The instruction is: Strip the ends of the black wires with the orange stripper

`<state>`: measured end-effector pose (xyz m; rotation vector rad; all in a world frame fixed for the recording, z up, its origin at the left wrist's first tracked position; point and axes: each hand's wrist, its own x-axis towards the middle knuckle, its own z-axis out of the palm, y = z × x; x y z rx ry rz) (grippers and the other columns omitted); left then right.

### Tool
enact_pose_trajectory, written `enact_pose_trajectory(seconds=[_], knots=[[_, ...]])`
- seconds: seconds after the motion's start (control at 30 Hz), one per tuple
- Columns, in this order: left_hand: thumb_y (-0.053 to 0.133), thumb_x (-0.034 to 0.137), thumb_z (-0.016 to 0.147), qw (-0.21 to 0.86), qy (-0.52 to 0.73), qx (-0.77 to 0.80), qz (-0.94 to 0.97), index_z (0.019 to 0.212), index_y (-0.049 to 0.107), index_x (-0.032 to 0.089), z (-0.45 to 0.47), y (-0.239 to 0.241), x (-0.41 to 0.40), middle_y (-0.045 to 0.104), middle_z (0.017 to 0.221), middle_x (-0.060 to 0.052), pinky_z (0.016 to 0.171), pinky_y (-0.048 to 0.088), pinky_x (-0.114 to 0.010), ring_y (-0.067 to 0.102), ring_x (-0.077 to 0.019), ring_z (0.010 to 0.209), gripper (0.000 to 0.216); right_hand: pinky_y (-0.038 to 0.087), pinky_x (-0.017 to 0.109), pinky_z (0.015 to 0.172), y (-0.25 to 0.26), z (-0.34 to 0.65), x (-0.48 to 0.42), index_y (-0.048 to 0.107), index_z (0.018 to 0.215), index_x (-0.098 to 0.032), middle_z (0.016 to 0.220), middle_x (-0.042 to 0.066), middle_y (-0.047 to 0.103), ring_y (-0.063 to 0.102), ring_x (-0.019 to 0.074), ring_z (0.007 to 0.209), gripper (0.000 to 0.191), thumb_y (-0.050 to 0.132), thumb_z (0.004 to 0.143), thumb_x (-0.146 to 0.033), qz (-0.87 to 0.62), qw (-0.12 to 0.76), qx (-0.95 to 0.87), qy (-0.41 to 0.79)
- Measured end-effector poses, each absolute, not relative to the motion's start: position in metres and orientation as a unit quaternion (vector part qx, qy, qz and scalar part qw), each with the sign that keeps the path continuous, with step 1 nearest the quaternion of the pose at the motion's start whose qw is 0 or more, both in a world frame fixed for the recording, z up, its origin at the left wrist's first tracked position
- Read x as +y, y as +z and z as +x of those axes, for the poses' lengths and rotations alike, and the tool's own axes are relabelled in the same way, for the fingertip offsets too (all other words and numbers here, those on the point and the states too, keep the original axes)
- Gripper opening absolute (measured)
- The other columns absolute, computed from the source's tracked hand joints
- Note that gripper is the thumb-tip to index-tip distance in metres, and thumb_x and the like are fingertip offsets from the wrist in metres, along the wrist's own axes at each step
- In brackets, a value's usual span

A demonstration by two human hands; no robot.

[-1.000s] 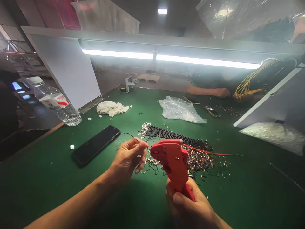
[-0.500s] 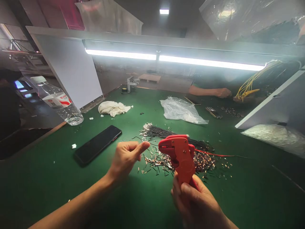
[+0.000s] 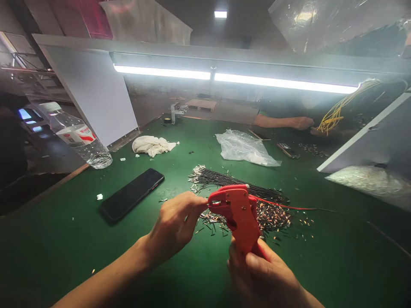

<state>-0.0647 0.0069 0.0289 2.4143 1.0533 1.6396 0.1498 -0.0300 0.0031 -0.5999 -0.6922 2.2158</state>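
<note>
My right hand [image 3: 261, 267] is wrapped round the handle of a red wire stripper [image 3: 244, 222], held upright with its jaws facing left. The fingers of my left hand [image 3: 178, 220] are pinched together right at those jaws. A thin black wire [image 3: 163, 200] with a silvery tip sticks out behind the left fingers; the part between fingers and jaws is hidden. Behind the stripper lies a bundle of black wires [image 3: 221, 177] with silvery ends. Beside and below it spreads a heap of small black and coppery offcuts [image 3: 274, 217], partly covered by the stripper.
On the green table [image 3: 96, 256] lie a black phone [image 3: 133, 194], a crumpled white cloth [image 3: 152, 146] and a clear plastic bag [image 3: 245, 147]. A water bottle [image 3: 78, 134] stands at the left edge. Across the table, another person's hand [image 3: 303, 123] is near yellow wires [image 3: 330, 115].
My left hand has moved right and turned, bringing its fingertips up to the stripper's jaws. The stripper has shifted slightly left and down. The other person's hand has moved closer to the yellow wires.
</note>
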Motion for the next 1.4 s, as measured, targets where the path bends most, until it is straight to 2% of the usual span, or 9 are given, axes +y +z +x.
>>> enact_pose_trajectory(seconds=[0.13, 0.33, 0.57, 0.8, 1.07, 1.23, 1.4], knots=[[0.06, 0.004, 0.086, 0.054, 0.539, 0.345, 0.766, 0.092, 0.062, 0.016, -0.066, 0.038, 0.005, 0.065, 0.075, -0.001, 0.058, 0.045, -0.021, 0.055, -0.0089, 0.065, 0.014, 0.042, 0.022, 0.059, 0.008, 0.147, -0.03, 0.061, 0.096, -0.014, 0.073, 0.001, 0.06, 0.054, 0.0105, 0.062, 0.041, 0.084, 0.069, -0.034, -0.197, 0.345, -0.26, 0.88], [0.06, 0.008, 0.087, 0.137, 0.541, 0.368, 0.744, 0.087, 0.065, 0.018, -0.065, 0.046, 0.003, 0.066, 0.075, -0.001, 0.054, 0.043, -0.022, 0.056, -0.0102, 0.064, 0.012, 0.04, 0.021, 0.054, 0.01, 0.147, -0.031, 0.063, 0.094, -0.013, 0.071, 0.0, 0.06, 0.052, 0.0091, 0.054, 0.038, 0.081, 0.072, -0.037, -0.197, 0.333, -0.28, 0.879], [0.055, 0.01, 0.09, 0.154, 0.51, 0.372, 0.76, 0.085, 0.066, 0.018, -0.067, 0.051, 0.002, 0.064, 0.07, -0.002, 0.057, 0.045, -0.025, 0.054, -0.0114, 0.063, 0.014, 0.046, 0.025, 0.066, 0.017, 0.147, -0.034, 0.064, 0.097, -0.015, 0.079, 0.003, 0.064, 0.058, 0.0132, 0.068, 0.04, 0.087, 0.066, -0.028, -0.245, 0.35, -0.244, 0.871], [0.056, 0.007, 0.089, 0.124, 0.507, 0.378, 0.764, 0.081, 0.061, 0.018, -0.068, 0.049, 0.002, 0.064, 0.07, -0.001, 0.061, 0.045, -0.026, 0.053, -0.0116, 0.066, 0.014, 0.039, 0.024, 0.058, 0.004, 0.149, -0.034, 0.063, 0.092, -0.014, 0.071, 0.001, 0.06, 0.052, 0.0115, 0.06, 0.036, 0.084, 0.07, -0.033, -0.248, 0.338, -0.272, 0.866], [0.052, 0.005, 0.089, 0.088, 0.486, 0.375, 0.785, 0.079, 0.063, 0.017, -0.069, 0.052, 0.002, 0.061, 0.066, 0.0, 0.058, 0.043, -0.025, 0.049, -0.0111, 0.063, 0.02, 0.038, 0.023, 0.059, -0.004, 0.149, -0.035, 0.061, 0.1, -0.015, 0.073, -0.001, 0.058, 0.052, 0.0101, 0.061, 0.046, 0.087, 0.065, -0.03, -0.247, 0.367, -0.251, 0.861], [0.052, 0.006, 0.089, 0.082, 0.486, 0.376, 0.784, 0.078, 0.064, 0.017, -0.068, 0.054, 0.002, 0.061, 0.064, 0.0, 0.057, 0.044, -0.024, 0.051, -0.0107, 0.062, 0.02, 0.027, 0.021, 0.05, -0.012, 0.152, -0.035, 0.058, 0.089, -0.015, 0.067, -0.004, 0.049, 0.039, 0.0069, 0.054, 0.043, 0.086, 0.065, -0.037, -0.276, 0.362, -0.298, 0.839], [0.054, 0.011, 0.091, 0.105, 0.478, 0.401, 0.775, 0.083, 0.068, 0.019, -0.069, 0.048, 0.005, 0.061, 0.067, 0.0, 0.059, 0.046, -0.024, 0.055, -0.0111, 0.064, 0.018, 0.03, 0.022, 0.051, -0.009, 0.15, -0.033, 0.056, 0.082, -0.017, 0.066, -0.003, 0.046, 0.037, 0.0082, 0.055, 0.039, 0.084, 0.066, -0.04, -0.299, 0.384, -0.309, 0.817]])
